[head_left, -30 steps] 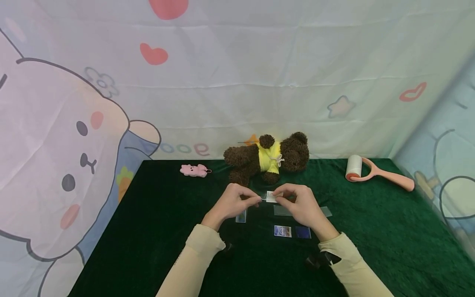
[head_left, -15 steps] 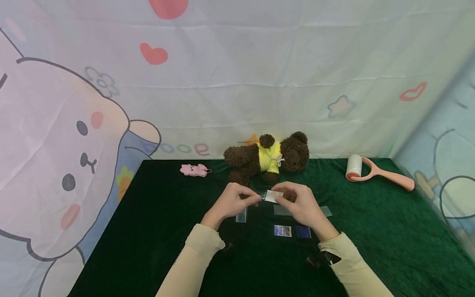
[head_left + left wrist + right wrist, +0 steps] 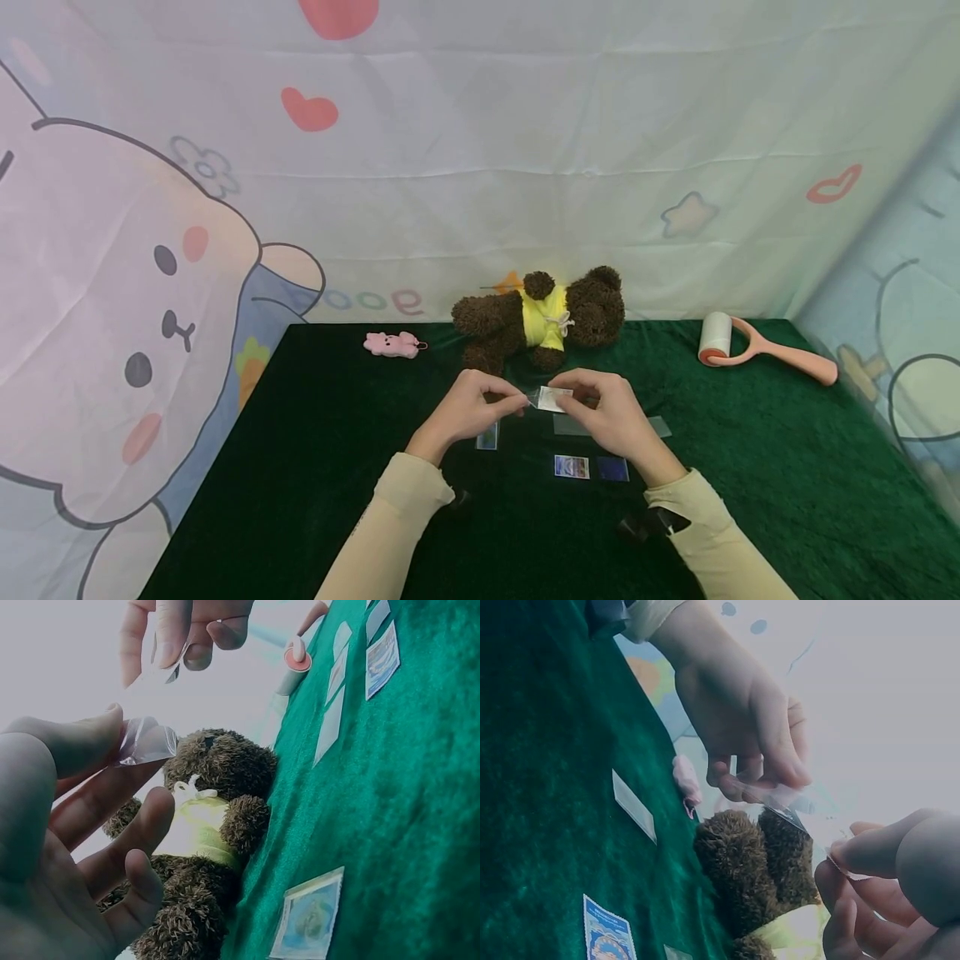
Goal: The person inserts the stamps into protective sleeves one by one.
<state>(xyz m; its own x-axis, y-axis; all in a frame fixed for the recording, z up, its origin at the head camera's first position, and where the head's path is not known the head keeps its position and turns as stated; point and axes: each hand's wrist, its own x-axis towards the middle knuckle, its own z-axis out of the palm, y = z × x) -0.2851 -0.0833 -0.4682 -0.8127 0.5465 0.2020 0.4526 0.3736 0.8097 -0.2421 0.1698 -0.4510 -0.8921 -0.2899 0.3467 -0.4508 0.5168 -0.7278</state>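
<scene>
My left hand (image 3: 467,408) pinches a small clear plastic sleeve (image 3: 148,742) between thumb and forefinger. Facing it, my right hand (image 3: 609,412) holds a small pale stamp (image 3: 551,399) by its right side. The stamp's left edge meets the sleeve; how far it lies inside cannot be made out. Both hands are raised above the green cloth. Below them lie a blue printed stamp (image 3: 572,467) with toothed edges, a dark blue piece (image 3: 612,469), and another stamp (image 3: 309,915) that looks sleeved. Clear strips (image 3: 572,426) lie under the right hand, partly hidden by it.
Behind the hands a brown teddy bear (image 3: 596,312) in a yellow top lies on its side. A pink plush toy (image 3: 392,344) is at back left, a lint roller (image 3: 717,340) at back right. A printed curtain (image 3: 480,167) hangs behind the table.
The right fingers have shifted on the stamp, so more of its face shows than a second ago. It tilted a little and came back lower. The left hand has barely moved.
</scene>
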